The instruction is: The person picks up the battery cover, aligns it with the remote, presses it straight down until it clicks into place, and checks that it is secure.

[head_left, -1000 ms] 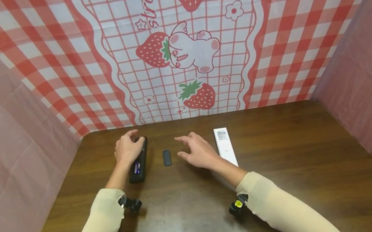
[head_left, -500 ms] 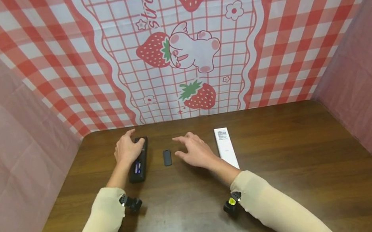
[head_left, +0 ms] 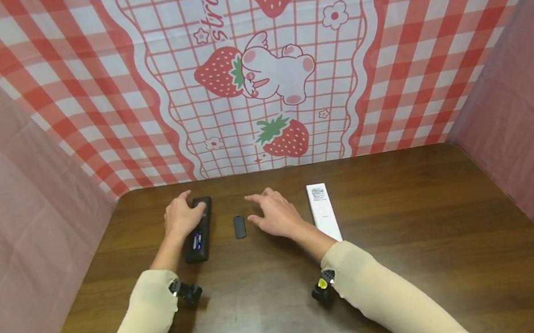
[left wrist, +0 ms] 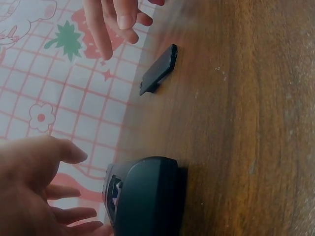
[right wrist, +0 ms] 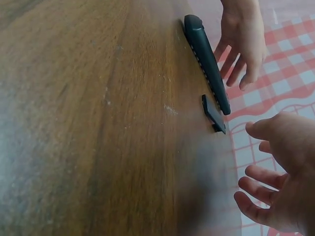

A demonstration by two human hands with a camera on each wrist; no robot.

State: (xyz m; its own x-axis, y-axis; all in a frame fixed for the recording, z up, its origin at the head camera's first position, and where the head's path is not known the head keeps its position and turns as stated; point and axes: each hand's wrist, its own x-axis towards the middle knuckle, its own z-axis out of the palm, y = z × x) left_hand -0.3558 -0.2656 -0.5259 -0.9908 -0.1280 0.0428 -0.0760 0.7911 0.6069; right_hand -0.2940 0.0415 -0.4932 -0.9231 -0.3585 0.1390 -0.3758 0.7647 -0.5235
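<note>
Left of centre, the left hand (head_left: 183, 216), grip spread, is hanging over a black remote (head_left: 202, 251); mid-frame, the right hand (head_left: 276, 213), also spread, is hovering beside a dark cover (head_left: 239, 227).

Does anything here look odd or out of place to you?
Yes: the black remote lies with its back open, batteries showing, and what looks like its cover lies apart on the table. The rabbit print behind also hangs sideways. I see no spill or damage.
</note>
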